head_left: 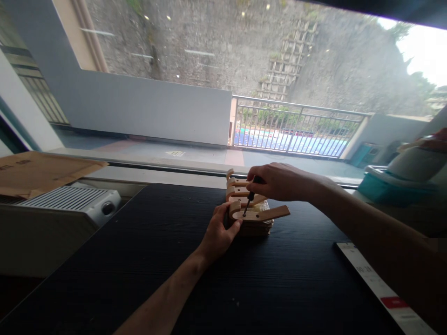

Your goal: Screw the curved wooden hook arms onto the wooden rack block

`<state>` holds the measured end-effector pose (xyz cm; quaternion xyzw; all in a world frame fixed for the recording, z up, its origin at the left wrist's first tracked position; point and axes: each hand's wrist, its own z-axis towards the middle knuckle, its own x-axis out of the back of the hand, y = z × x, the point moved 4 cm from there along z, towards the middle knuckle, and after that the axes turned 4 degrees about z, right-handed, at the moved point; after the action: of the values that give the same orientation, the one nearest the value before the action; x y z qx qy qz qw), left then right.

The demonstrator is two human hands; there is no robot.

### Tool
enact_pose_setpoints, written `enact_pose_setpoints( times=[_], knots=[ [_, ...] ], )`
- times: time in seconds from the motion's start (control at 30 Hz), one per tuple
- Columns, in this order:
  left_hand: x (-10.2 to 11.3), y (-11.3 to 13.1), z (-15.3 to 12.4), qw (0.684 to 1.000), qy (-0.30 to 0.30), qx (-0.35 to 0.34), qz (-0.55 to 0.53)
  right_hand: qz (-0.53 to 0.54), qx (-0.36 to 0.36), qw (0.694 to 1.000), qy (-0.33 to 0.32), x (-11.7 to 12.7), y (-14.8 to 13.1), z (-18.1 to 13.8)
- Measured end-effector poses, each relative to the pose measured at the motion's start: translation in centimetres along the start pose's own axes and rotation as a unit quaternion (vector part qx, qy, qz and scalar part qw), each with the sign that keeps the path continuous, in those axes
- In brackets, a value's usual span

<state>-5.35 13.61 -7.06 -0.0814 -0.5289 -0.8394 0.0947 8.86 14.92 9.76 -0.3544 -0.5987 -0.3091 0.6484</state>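
A screwdriver [250, 197] with a dark handle is gripped in my right hand [275, 180]. It points down, tilted, its tip at a hole near the curved end of the nearest wooden hook [268, 214]. My left hand [220, 229] is closed around the curved end of that hook, with the thumb at its near edge. Behind it, several similar wooden hooks [240, 190] lie in a row, partly hidden by my right hand. Under the nearest hook is a block-like stack [256, 229], whose kind I cannot make out.
The work stands on a dark table [157, 279]. A tablet or phone [373, 279] showing a timer lies at right, partly behind my right forearm. Left are a brown paper envelope [45, 172] and a white slatted appliance [73, 200]. A teal container [387, 188] stands far right. A window is ahead.
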Motion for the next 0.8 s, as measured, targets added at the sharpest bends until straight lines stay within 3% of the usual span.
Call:
enact_pose_setpoints(
  times=[0.2,0.63,0.8],
  knots=[
    [-0.07,-0.12,-0.04,1.000,-0.005,0.003,-0.006,0.015,0.037,0.999,-0.010,-0.17,-0.42,0.02],
    [-0.08,-0.07,-0.07,1.000,-0.009,0.005,0.007,0.000,0.007,1.000,0.009,-0.43,-0.36,0.38],
    [-0.08,-0.13,0.00,1.000,-0.017,0.008,0.014,0.026,0.050,0.998,0.013,0.11,-0.11,0.27]
  ],
)
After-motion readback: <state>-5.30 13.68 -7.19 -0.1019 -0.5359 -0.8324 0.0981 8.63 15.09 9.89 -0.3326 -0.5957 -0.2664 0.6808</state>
